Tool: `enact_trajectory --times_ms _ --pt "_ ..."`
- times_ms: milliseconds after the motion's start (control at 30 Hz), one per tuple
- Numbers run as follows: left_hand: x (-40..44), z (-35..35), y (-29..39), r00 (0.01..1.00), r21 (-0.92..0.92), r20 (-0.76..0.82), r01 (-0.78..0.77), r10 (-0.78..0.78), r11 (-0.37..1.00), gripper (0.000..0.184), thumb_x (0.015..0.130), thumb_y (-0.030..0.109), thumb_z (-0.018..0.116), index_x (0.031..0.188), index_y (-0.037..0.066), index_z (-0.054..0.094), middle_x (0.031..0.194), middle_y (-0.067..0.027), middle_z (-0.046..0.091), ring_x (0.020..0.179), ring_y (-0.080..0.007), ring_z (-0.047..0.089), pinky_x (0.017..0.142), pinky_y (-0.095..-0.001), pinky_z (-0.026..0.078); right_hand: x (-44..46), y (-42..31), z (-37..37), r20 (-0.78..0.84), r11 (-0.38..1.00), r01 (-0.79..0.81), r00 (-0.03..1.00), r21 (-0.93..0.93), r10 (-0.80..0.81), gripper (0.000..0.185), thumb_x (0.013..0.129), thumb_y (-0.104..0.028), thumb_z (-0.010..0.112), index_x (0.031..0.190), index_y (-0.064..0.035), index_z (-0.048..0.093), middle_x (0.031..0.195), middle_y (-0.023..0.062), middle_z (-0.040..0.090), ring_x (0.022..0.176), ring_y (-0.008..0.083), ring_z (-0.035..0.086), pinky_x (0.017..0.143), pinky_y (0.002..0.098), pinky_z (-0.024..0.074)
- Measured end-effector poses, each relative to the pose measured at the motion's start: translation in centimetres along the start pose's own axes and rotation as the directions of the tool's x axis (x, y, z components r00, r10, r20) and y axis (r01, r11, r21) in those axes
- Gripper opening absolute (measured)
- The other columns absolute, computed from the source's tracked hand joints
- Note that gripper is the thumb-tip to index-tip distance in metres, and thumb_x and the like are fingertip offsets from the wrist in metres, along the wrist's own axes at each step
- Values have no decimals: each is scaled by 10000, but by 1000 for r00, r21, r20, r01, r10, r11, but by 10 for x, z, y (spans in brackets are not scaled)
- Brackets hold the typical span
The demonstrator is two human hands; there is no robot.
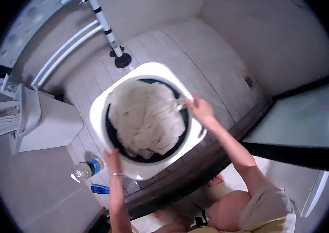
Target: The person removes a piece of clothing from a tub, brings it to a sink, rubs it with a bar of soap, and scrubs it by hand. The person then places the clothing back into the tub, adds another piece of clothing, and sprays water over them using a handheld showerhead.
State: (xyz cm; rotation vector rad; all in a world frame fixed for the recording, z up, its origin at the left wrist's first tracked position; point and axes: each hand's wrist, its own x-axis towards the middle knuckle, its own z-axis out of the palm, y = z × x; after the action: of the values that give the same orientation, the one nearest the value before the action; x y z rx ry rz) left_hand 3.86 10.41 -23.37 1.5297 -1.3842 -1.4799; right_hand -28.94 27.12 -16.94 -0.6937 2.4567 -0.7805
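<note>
A white basin (154, 70) with rounded corners and a dark inside sits in the middle of the view, holding a heap of pale beige cloth (145, 116). My left hand (113, 161) is at the basin's lower left rim, its fingers bent over the edge; a bracelet circles the wrist. At the right rim, my right hand (200, 110) has its fingers closed on the basin's edge beside the cloth. Part of the basin's underside and both palms are hidden.
A clear bottle (94, 167) with a blue label and a blue brush (100, 189) lie at lower left. Further left stands a white bin (51, 124). A white pole (106, 29) rises behind the basin. A glass door (300, 116) is at right, above a dark curved sill.
</note>
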Motion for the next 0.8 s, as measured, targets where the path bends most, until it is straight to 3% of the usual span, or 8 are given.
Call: enact_trajectory --times_ms 100,167,267,400,500,533,700,800 --pt "10 74 29 989 -188 85 -100 118 977 263 688 41 543 944 -16 544 797 -55 580 681 -168 520 636 -295 430 35 17 -20 -239 1000 -15 971 17 19 471 830 -446 467 1103 -64 505 829 181 611 807 338 595 684 423 460" --pt "33 123 37 983 -108 154 -86 102 990 229 686 46 546 903 -26 559 754 -56 582 669 -167 527 626 -290 428 70 33 -31 -464 991 -99 884 -89 47 413 807 -369 528 1086 -68 486 847 185 605 819 344 591 694 425 463" --pt "62 198 70 965 -3 223 -141 138 990 192 684 54 541 859 -22 565 761 -80 599 676 -163 540 625 -288 425 113 59 -52 -562 910 -192 826 -367 -53 397 762 -277 590 1072 -72 449 857 179 600 820 352 592 700 433 466" --pt "92 260 97 934 58 300 -221 195 973 248 663 95 578 873 -37 573 798 -126 612 716 -188 563 639 -323 436 157 78 -79 -568 863 -350 818 -363 93 373 743 -236 602 1015 -59 419 898 152 596 794 349 602 689 440 473" --pt "77 268 120 970 408 205 -209 134 889 278 668 132 571 885 -39 544 847 -177 615 788 -308 597 725 -390 450 181 101 -77 -577 804 -428 806 -412 134 366 742 -237 604 1002 -61 415 969 156 578 825 342 601 700 434 481" --pt "78 266 120 971 484 240 -127 8 866 403 679 225 621 974 -34 531 965 -222 578 925 -365 551 808 -424 417 186 104 -84 -475 815 -425 853 -394 215 476 730 -251 615 1109 -64 398 1127 195 486 1022 352 513 798 476 444" --pt "-1 198 147 908 413 417 -227 39 882 552 719 359 655 1077 -31 500 1103 -204 519 1045 -332 488 884 -378 382 92 40 -119 -350 849 -260 932 -460 96 766 681 -284 661 1315 -96 272 1352 227 211 1266 373 184 935 585 273" --pt "-52 123 179 894 228 447 -110 -4 967 475 752 255 655 1103 -17 485 1081 -135 533 1000 -248 509 865 -353 392 22 1 -147 -165 821 -183 980 -540 110 681 660 -324 669 1240 -86 403 1352 237 212 1238 393 243 986 480 276"
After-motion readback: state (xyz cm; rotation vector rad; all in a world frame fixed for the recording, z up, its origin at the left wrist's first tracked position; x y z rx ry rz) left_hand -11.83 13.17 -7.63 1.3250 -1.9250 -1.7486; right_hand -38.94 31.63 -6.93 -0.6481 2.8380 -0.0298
